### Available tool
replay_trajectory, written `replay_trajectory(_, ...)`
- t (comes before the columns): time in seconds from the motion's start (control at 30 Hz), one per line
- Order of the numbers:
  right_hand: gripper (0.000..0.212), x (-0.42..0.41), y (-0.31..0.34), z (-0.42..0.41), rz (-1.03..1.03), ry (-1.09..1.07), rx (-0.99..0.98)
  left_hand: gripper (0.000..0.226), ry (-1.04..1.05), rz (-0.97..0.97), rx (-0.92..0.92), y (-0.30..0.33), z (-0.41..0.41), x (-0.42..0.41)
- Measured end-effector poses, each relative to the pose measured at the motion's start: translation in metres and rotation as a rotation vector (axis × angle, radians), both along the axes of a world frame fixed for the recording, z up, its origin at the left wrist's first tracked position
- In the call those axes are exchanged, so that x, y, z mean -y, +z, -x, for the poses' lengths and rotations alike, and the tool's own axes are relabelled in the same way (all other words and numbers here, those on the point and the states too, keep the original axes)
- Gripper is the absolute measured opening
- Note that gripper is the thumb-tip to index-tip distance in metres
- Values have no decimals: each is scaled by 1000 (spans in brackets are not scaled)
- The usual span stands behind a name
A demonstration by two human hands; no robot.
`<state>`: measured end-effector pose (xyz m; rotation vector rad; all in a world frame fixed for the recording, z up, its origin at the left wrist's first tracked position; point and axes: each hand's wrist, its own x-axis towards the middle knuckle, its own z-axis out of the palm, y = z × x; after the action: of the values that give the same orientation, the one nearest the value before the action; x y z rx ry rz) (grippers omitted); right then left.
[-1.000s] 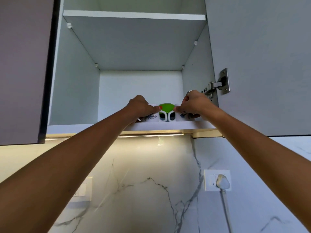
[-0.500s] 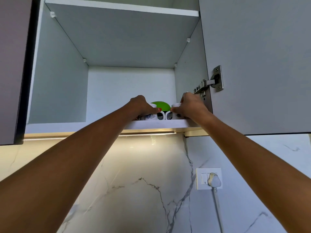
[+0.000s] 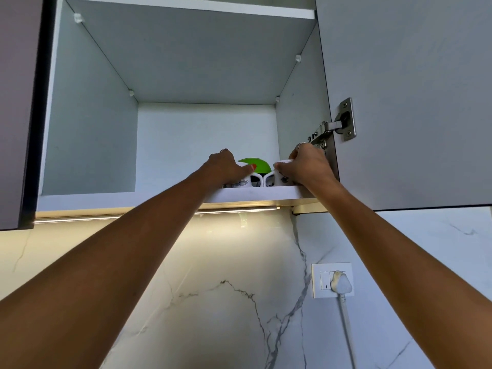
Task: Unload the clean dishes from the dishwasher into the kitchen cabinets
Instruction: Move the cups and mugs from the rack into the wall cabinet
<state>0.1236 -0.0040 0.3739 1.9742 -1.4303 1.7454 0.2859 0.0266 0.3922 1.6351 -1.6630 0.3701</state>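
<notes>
Two white mugs with dark prints stand side by side at the right of the open cabinet's bottom shelf (image 3: 255, 194), handles facing each other. My left hand (image 3: 226, 167) grips the left mug (image 3: 241, 183) from above. My right hand (image 3: 306, 166) grips the right mug (image 3: 278, 179) near the cabinet's right wall. Behind the mugs a green rounded dish (image 3: 257, 165) shows between my hands; its lower part is hidden.
The cabinet door (image 3: 412, 89) stands open to the right on a metal hinge (image 3: 343, 123). An upper shelf (image 3: 191, 8) spans the cabinet. A closed dark door (image 3: 16, 102) is at left. Below, a marble wall carries a socket with a white plug (image 3: 340, 283).
Both hands have stayed on the mugs. The mugs sit slightly further right along the shelf, the right one close to the side wall. The camera view shifted a little.
</notes>
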Motion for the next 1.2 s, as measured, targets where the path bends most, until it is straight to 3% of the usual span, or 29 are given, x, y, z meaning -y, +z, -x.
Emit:
replay_trajectory(0.2, 34, -20, -11, -7, 127, -83, 25, 45, 73, 395, -1, -16, -5, -36)
replay_trajectory(0.4, 21, -52, -35, -13, 253, 65, 95, 44, 198, 388, 138, -47, -44, -93)
replay_trajectory(0.57, 22, -96, -62, -12, 213, 82, 48, 44, 268, 332, 254, -58, -60, -137)
replay_trajectory(0.9, 21, -209, -88, 36, -39, -118, -48, 46, -91, 295, 273, -78, -7, -192)
replay_trajectory(1.1, 24, -280, -142, 77, -266, -240, -221, 47, -300, 320, 578, -151, 52, -223)
replay_trajectory(1.2, 25, -315, -176, 101, -420, -248, -218, 47, -423, 302, 755, -190, 80, -235)
